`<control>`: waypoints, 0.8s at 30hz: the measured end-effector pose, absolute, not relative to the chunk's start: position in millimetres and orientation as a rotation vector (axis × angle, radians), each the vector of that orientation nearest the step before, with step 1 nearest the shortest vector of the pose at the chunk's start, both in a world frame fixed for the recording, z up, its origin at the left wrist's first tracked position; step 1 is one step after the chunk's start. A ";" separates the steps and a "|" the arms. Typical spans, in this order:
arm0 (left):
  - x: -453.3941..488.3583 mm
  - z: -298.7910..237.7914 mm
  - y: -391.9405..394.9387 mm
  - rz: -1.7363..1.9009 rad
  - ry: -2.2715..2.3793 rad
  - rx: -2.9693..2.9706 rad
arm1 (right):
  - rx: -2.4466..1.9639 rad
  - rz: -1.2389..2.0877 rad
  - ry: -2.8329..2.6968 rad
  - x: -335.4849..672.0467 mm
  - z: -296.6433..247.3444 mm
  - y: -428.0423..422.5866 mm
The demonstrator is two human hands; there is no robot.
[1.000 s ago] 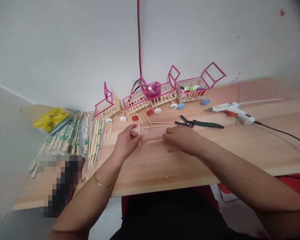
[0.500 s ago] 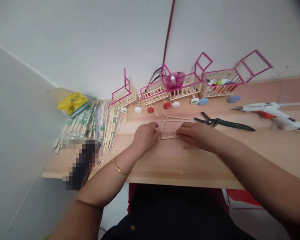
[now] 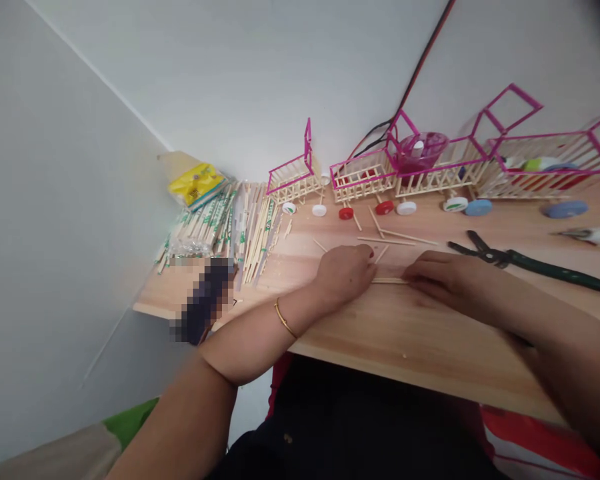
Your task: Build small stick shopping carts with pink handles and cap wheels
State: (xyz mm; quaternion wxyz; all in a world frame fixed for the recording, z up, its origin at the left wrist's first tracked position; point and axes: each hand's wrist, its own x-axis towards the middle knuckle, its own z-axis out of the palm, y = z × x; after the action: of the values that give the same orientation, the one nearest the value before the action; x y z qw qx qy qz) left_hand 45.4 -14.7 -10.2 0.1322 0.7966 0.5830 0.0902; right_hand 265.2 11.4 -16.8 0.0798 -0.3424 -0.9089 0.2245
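My left hand (image 3: 344,273) rests on the wooden table (image 3: 410,333), fingers curled and pinching one end of thin wooden sticks (image 3: 389,281). My right hand (image 3: 443,279) lies flat-ish at the other end of the same sticks, fingers pressed together on them. A further short stick (image 3: 381,253) leans out from under my left fingertips. Loose sticks (image 3: 397,238) lie just beyond both hands.
Pink-edged stick baskets (image 3: 365,177) with bottle-cap wheels (image 3: 346,213) line the wall. Green-handled pliers (image 3: 535,263) lie to the right, a glue gun (image 3: 593,235) at the right edge. A pile of chopsticks (image 3: 230,227) and a yellow packet (image 3: 197,183) sit left.
The view has swung left and tilted. My left hand has lowered its upright stick to the table, and both hands now hold sticks laid flat between them.
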 end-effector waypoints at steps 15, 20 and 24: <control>46.3 0.4 -10.4 0.297 1.673 2.137 | -1.101 0.764 -2.819 257.5 8.2 2.1; 46.1 1.0 -12.5 0.345 1.659 2.081 | -1.139 0.753 -2.812 261.3 10.0 2.1; 45.3 1.5 -12.4 0.356 1.644 2.072 | -1.180 0.741 -2.812 261.4 12.9 2.2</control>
State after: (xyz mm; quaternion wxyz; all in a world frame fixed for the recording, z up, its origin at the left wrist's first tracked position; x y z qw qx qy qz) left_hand 45.3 -12.4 1.5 0.2339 0.7548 0.5990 0.1296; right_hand 261.4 2.2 12.9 0.0017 -0.3760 -0.8960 0.2360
